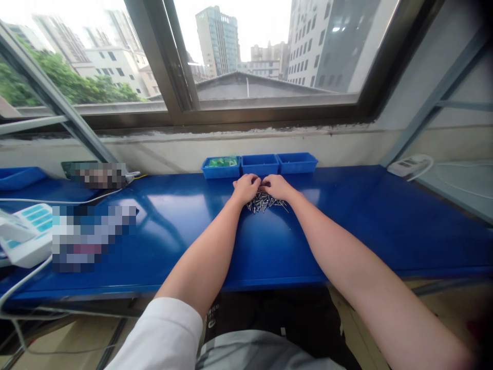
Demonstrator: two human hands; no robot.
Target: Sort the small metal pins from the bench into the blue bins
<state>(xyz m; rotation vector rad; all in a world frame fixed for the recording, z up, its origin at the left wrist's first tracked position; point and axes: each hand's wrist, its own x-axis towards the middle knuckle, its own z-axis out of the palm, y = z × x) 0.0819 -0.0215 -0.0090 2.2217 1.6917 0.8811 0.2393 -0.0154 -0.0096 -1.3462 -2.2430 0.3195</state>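
On the blue table (185, 226) lies a loose pile of small, slender metal pieces (263, 203), shaped like screws or rivets. My left hand (247, 188) is at the pile's upper left edge, with its fingers curled inward. Across a narrow gap, my right hand (276, 187) rests at the upper right edge, also with bent fingers. The fingertips of both hands nearly meet above the far side of the pile. What lies between the fingers of each hand is too small and too hidden to make out.
Behind my hands stand three blue bins: a left bin (210, 174) with green packets (221, 162), a middle bin (260, 171) and a right bin (298, 168). A white device with blue keys (36, 221) sits at the left; a white power strip (410, 165) lies far right.
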